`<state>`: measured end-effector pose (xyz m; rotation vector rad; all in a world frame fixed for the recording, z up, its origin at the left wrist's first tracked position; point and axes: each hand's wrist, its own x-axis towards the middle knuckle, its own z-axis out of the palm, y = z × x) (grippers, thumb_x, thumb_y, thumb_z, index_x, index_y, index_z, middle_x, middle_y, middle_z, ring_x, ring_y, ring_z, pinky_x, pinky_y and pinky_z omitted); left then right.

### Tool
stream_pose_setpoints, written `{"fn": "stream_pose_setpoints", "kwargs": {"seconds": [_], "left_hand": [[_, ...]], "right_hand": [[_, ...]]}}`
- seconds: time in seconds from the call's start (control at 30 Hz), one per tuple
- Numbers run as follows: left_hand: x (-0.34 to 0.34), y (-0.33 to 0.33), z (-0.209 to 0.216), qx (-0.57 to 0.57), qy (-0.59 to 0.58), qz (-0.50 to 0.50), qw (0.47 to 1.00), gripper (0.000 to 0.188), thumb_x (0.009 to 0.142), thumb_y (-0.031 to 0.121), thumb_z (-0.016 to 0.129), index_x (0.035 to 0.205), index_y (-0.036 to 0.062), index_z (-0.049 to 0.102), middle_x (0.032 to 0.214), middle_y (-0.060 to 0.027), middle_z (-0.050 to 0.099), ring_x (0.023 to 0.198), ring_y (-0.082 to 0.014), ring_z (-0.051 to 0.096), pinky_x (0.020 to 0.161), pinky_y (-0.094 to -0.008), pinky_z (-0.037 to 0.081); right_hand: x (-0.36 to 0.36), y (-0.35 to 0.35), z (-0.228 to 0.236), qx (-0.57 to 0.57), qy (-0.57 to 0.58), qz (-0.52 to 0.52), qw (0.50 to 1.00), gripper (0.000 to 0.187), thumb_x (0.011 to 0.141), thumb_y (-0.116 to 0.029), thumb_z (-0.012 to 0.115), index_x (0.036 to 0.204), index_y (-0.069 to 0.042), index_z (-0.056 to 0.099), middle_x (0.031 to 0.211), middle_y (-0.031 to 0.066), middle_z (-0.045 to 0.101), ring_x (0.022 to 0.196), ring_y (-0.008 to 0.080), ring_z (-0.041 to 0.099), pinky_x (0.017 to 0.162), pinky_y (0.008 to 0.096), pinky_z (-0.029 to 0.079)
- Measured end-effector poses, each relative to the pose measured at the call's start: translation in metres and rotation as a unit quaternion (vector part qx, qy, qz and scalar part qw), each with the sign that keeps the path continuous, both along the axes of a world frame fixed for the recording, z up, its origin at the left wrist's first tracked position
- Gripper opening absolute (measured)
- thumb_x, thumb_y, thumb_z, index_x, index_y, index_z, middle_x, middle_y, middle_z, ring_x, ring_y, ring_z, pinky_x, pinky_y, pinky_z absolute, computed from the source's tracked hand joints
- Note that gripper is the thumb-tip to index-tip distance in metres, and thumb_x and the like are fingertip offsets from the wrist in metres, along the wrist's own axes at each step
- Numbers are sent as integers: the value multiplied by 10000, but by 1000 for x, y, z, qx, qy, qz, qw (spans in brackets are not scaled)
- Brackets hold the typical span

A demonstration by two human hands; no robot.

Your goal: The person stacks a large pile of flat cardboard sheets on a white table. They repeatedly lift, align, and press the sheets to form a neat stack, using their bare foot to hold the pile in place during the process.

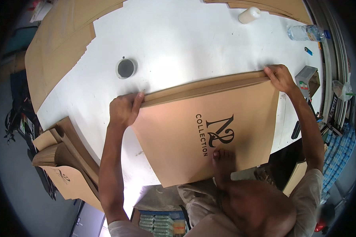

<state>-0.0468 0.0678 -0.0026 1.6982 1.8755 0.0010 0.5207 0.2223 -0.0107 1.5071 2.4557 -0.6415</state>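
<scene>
A large brown kraft paper sheet (174, 138) with dark printing lies across the front of the white table, its far edge folded into a narrow band. At that band's left end, my left hand (124, 110) is closed round the corner, thumb on top. My right hand (280, 78) grips the opposite corner the same way. Near the sheet's front edge, the toes of a bare foot (224, 158) rest on the paper. The undersides of both corners and some fingertips are hidden.
Stacked brown sheets (57, 51) cover the table's far left. Folded kraft paper (63, 158) hangs at the left edge. A round hole (125, 68) opens in the tabletop. A white bottle (249, 15), a water bottle (306, 33), a lighter (308, 51) and a metal box (307, 81) stand or lie rightward.
</scene>
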Motion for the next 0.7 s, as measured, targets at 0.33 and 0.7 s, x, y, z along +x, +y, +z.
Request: {"fn": "stream_pose_setpoints", "kwargs": {"seconds": [0.33,0.7], "left_hand": [[91,18,42,-9,-92,-90,992,695,1039,627,590,1214,-36,702,1124,-264,709,1070,-459,679,914,-541,527],[142,-192,69,241,50,-79,966,835,905,767,695,1310,37,709,1193,-190,624,1082,-390,595,924,-530,449]], "right_hand": [[-151,-44,48,-85,88,58,991,607,1050,-568,617,977,22,737,925,226,708,956,416,651,897,518,521],[-155,-55,135,-263,-43,82,960,483,970,-463,761,919,-2,626,810,190,692,757,397,698,714,504,539]]}}
